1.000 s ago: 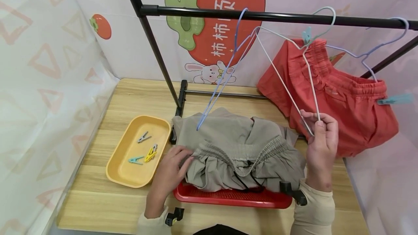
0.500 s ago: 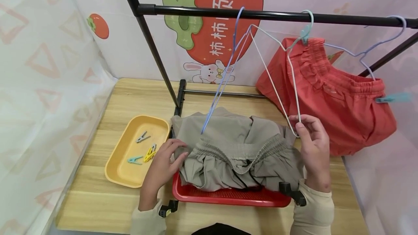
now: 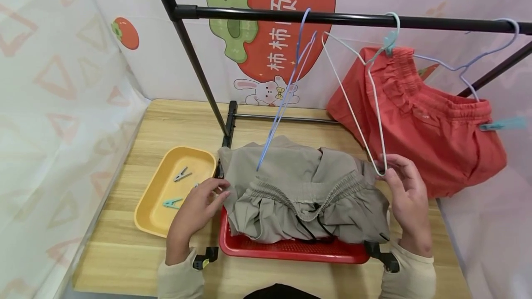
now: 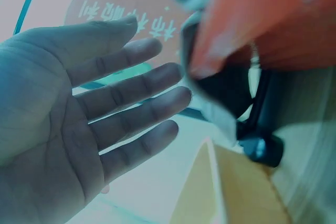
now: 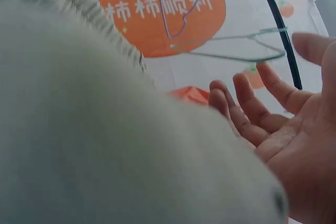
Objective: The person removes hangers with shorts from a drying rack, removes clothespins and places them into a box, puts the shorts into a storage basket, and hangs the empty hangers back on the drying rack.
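Grey elastic-waist pants with a black drawstring lie bunched over a red basket. My left hand is beside their left edge, above the yellow tray's near right side; its fingers look straight and hold nothing in the left wrist view. A pale green wire hanger hangs from the black rail, its lower corner pointing toward me. My right hand is right at that corner, thumb and fingers spread around it without a grip, as the right wrist view shows. A blue wire hanger hangs farther left.
Red shorts hang at the right from another blue hanger, held by teal clips. The black rack's post rises behind the yellow tray, where clothes pegs lie.
My right hand has pulled the green hanger's corner left, then loosened its fingers and slipped slightly right and down. The left hand has moved left, away from the pants.
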The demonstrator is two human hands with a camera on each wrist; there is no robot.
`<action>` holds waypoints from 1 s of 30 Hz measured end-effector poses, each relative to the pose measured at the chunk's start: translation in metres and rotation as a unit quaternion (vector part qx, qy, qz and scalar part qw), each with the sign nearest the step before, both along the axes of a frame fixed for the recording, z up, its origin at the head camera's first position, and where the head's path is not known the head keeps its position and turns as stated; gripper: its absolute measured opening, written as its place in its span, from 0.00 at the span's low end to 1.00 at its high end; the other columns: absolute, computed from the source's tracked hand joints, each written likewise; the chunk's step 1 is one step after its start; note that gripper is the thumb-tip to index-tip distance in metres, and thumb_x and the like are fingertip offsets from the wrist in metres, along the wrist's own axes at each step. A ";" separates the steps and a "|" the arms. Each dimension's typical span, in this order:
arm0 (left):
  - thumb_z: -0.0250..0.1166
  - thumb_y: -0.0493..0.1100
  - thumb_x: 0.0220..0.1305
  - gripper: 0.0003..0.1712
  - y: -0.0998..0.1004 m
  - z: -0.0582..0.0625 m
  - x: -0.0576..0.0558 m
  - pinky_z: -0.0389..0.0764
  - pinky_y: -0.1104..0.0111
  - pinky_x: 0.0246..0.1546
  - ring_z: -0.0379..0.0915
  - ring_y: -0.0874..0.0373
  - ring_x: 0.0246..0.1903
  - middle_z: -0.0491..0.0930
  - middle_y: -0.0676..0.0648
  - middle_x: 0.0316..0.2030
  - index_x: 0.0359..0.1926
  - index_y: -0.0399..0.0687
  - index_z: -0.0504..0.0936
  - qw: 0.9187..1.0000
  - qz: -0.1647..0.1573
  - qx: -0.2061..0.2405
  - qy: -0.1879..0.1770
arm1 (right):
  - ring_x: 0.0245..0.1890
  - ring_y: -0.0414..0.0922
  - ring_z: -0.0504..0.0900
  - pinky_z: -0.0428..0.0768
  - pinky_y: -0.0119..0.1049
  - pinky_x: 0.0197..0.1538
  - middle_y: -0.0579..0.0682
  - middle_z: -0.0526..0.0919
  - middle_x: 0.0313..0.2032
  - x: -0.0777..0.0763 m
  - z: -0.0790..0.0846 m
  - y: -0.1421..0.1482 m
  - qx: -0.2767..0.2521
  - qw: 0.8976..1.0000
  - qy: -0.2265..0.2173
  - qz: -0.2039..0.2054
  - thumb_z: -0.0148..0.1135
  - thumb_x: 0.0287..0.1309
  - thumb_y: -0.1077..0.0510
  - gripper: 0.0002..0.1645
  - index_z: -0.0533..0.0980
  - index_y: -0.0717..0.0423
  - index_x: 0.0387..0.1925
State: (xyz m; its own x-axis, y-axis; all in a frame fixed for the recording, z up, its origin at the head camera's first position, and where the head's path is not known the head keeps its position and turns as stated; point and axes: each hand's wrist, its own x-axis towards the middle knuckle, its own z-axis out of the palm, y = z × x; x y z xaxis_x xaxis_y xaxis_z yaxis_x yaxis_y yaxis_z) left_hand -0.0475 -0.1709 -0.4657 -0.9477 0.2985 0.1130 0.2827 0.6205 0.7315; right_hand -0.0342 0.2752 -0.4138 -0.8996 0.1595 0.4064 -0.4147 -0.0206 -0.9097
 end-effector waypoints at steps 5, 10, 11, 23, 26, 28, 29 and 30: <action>0.67 0.40 0.72 0.13 -0.008 0.006 -0.003 0.83 0.54 0.43 0.79 0.58 0.41 0.84 0.49 0.45 0.54 0.40 0.83 1.000 -0.004 0.002 -0.013 | 0.51 0.47 0.83 0.81 0.31 0.49 0.59 0.83 0.51 0.009 -0.004 0.017 0.012 1.000 0.007 0.011 0.43 0.75 0.74 0.17 0.68 0.85 0.58; 0.65 0.39 0.74 0.16 -0.012 0.007 -0.013 0.82 0.56 0.41 0.79 0.57 0.41 0.84 0.49 0.43 0.57 0.36 0.83 0.999 -0.014 -0.013 -0.036 | 0.44 0.41 0.84 0.81 0.27 0.46 0.52 0.85 0.46 0.014 -0.011 0.039 0.090 0.994 -0.057 -0.009 0.46 0.76 0.71 0.17 0.71 0.82 0.57; 0.64 0.39 0.74 0.17 -0.013 0.007 -0.015 0.82 0.58 0.41 0.79 0.56 0.40 0.84 0.49 0.42 0.58 0.35 0.82 0.999 -0.018 -0.016 -0.044 | 0.43 0.40 0.84 0.81 0.26 0.45 0.50 0.86 0.45 0.013 -0.015 0.045 0.124 0.989 -0.082 -0.012 0.48 0.76 0.70 0.16 0.72 0.80 0.57; 0.61 0.40 0.77 0.23 -0.020 -0.009 -0.053 0.81 0.63 0.37 0.83 0.46 0.40 0.85 0.46 0.41 0.65 0.30 0.76 0.991 -0.079 0.020 -0.111 | 0.51 0.29 0.75 0.74 0.23 0.47 0.60 0.79 0.59 -0.020 -0.063 0.082 0.372 0.879 -0.260 0.148 0.53 0.79 0.55 0.23 0.74 0.64 0.67; 0.61 0.41 0.77 0.24 -0.022 -0.009 -0.061 0.81 0.62 0.39 0.82 0.48 0.40 0.84 0.45 0.41 0.67 0.30 0.74 0.989 -0.095 0.007 -0.112 | 0.52 0.30 0.75 0.75 0.25 0.48 0.63 0.78 0.61 -0.031 -0.066 0.080 0.380 0.870 -0.272 0.154 0.52 0.80 0.52 0.27 0.70 0.65 0.70; 0.61 0.42 0.77 0.26 -0.022 -0.008 -0.067 0.82 0.59 0.41 0.81 0.49 0.42 0.84 0.45 0.43 0.68 0.31 0.72 0.988 -0.101 0.001 -0.117 | 0.52 0.36 0.77 0.76 0.29 0.47 0.64 0.78 0.61 -0.038 -0.066 0.080 0.381 0.865 -0.283 0.161 0.52 0.80 0.50 0.29 0.68 0.63 0.72; 0.61 0.42 0.77 0.27 -0.022 -0.007 -0.071 0.82 0.57 0.43 0.81 0.49 0.43 0.83 0.45 0.44 0.69 0.32 0.72 0.988 -0.104 -0.001 -0.118 | 0.53 0.39 0.77 0.77 0.30 0.47 0.64 0.77 0.62 -0.041 -0.066 0.080 0.383 0.861 -0.290 0.165 0.51 0.80 0.49 0.30 0.67 0.62 0.72; 0.62 0.42 0.77 0.27 -0.021 -0.006 -0.074 0.82 0.56 0.44 0.81 0.49 0.44 0.83 0.44 0.44 0.70 0.32 0.71 0.987 -0.106 -0.003 -0.118 | 0.56 0.43 0.77 0.77 0.31 0.47 0.64 0.76 0.63 -0.043 -0.065 0.080 0.382 0.860 -0.293 0.172 0.51 0.80 0.50 0.30 0.67 0.62 0.73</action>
